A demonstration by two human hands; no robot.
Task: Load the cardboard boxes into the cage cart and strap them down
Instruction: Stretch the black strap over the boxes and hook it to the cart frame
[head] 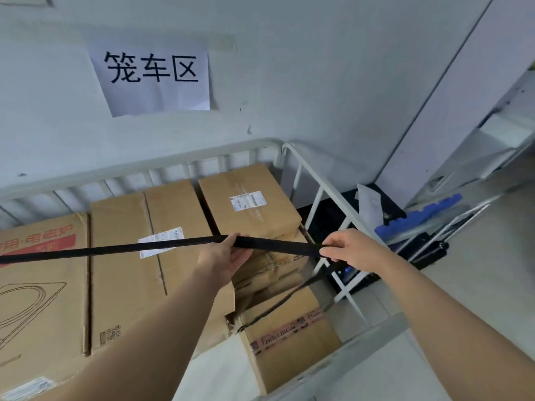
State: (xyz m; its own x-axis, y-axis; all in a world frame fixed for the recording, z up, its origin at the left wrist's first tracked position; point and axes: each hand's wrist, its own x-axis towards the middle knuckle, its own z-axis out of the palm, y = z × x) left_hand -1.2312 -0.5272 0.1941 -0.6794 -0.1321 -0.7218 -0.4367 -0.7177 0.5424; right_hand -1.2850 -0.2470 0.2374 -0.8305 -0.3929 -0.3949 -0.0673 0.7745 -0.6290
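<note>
Several brown cardboard boxes (124, 256) fill the white metal cage cart (307, 175). A black strap (95, 251) stretches taut across them from the left edge. My left hand (228, 256) pinches the strap near the middle, above the boxes. My right hand (353, 250) grips the strap's end beside the cart's right rail. A loose tail of the strap (283, 302) hangs down from that hand over a smaller box with printed tape (286, 340) at the front right.
A paper sign with black characters (153, 76) is taped to the wall behind the cart. Outside the right rail lie black items, a blue plastic piece (419, 212) and a trolley frame on the floor. White shelving stands at the far right.
</note>
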